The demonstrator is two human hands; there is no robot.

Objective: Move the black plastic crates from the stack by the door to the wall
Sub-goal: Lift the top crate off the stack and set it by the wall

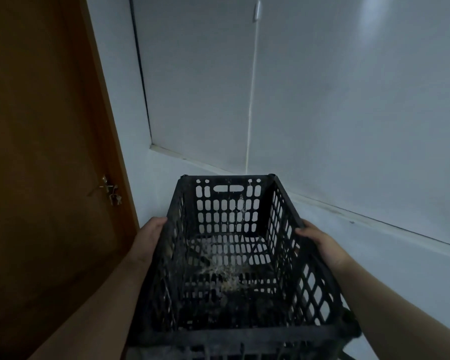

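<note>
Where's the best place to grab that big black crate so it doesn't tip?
Probably the two long sides, one hand on each, near the top rim. The black plastic crate is wide and open-topped, so a left hand and a right hand pressing from opposite sides, as here, likely keep it level. The slot handle in the far end wall also looks grippable.

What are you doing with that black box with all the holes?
A person is holding a black plastic crate with both hands, the left hand on its left side and the right hand on its right rim. The crate has no goods in it, just some dusty, web-like dirt on the bottom. A brown door stands to the left and a pale wall is straight ahead. Something dark shows below the crate, but I cannot tell what.
</note>
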